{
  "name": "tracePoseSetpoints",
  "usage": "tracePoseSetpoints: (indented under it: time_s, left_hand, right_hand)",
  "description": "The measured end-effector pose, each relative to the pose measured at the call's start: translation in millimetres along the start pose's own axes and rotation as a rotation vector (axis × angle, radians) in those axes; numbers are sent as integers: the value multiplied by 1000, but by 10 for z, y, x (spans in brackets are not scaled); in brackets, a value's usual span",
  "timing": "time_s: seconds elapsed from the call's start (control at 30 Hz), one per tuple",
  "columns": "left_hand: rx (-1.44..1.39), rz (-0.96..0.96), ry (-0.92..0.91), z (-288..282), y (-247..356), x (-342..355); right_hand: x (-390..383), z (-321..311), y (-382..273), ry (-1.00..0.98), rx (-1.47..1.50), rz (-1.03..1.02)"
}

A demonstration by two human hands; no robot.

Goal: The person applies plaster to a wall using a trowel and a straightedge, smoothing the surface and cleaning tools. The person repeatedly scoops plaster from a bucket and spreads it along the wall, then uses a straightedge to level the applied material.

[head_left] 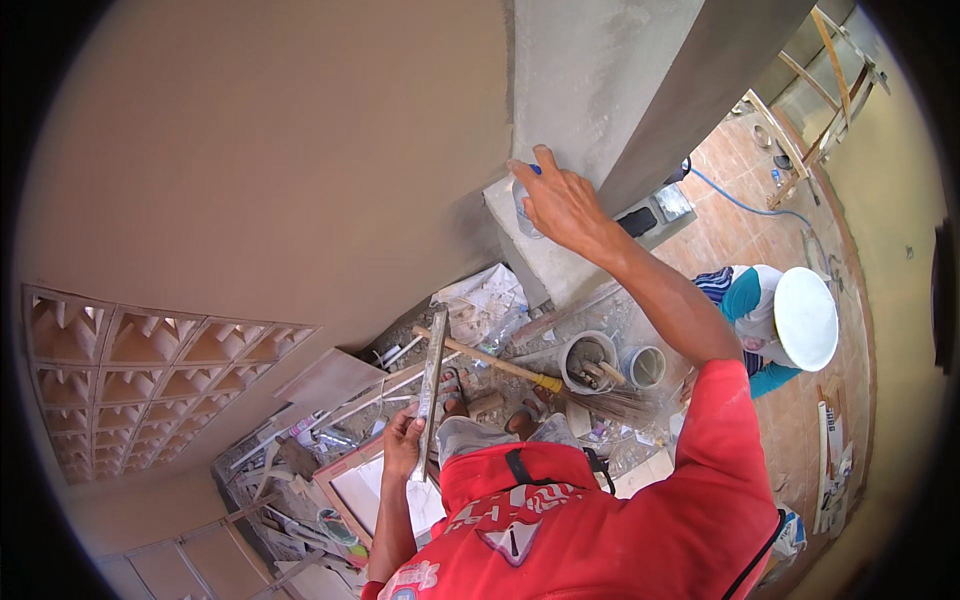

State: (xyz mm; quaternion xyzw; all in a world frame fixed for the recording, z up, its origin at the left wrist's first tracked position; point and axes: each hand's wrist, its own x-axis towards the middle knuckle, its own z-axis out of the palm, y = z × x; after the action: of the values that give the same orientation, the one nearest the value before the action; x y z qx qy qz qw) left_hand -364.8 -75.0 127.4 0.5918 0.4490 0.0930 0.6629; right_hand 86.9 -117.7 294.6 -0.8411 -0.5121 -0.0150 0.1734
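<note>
My right hand reaches up to a concrete ledge beside the pillar. Its fingers are closed around the upper part of a clear plastic bottle with a blue cap, which stands on the ledge against the wall. Low in front of my body, my left hand grips a long, narrow, greyish straight bar, held nearly upright. The bar's surface looks smeared, and I cannot tell whether it is wood or metal.
A bucket with tools and a second pail stand near my feet, beside a yellow-ended wooden handle. Debris covers the ground at left. A co-worker in a white hat crouches at right. A dark phone-like object lies on the ledge.
</note>
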Motion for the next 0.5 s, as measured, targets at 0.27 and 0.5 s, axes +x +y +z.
tracePoseSetpoints:
  time_s: [0.27,0.5]
  left_hand:
    - [-41,-22,11,-171,8,-27]
    - [16,45,3,-235,-107,69]
  right_hand:
    - [-16,228,166,-54,-32,-65]
    - [-551,-440,-44,-85,19,41]
